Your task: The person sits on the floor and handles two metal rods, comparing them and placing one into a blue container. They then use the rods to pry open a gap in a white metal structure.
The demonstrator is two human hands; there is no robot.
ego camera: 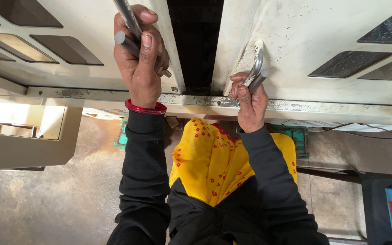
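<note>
The left hand (140, 54) is closed around the steel bar handle (128, 22) of the left sliding door (69, 27), thumb laid along the bar, while the right hand (250, 102) hooks its fingers shut around the lower end of the curved handle (257, 63) on the right sliding door (305, 31); a dark gap (195, 41) stands between the two doors. As I judge it, the grimy bottom rail (296, 105) could make a door bind and jerk, loosening the right hand's shallow grip. Fingers near the door edges could be pinched if the panels meet.
</note>
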